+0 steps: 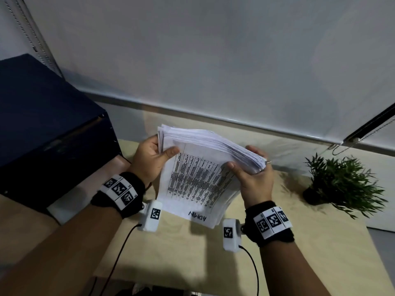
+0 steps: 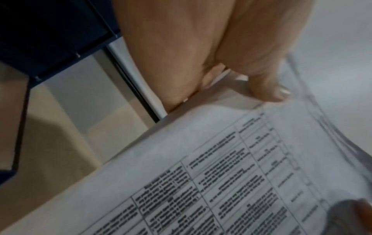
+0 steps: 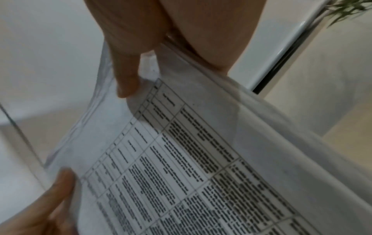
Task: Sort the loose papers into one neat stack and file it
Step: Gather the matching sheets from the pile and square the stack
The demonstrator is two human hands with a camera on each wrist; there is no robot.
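Note:
A thick stack of white printed papers (image 1: 198,167) is held upright above the light wooden table (image 1: 192,253). Its front sheet shows a table of text and the handwritten word ADMIN near the lower edge. My left hand (image 1: 149,159) grips the stack's left side, thumb on the front sheet. My right hand (image 1: 254,174) grips the right side, thumb in front and fingers behind. In the left wrist view the thumb presses the papers (image 2: 231,167). The right wrist view shows the papers (image 3: 181,167) pinched the same way. The sheet edges at the top are fanned and uneven.
A dark blue box (image 1: 42,129) stands on the table at the left, close to my left wrist. A small potted green plant (image 1: 342,184) sits at the right. A white wall with a rail runs behind the table. Cables hang from both wrist cameras.

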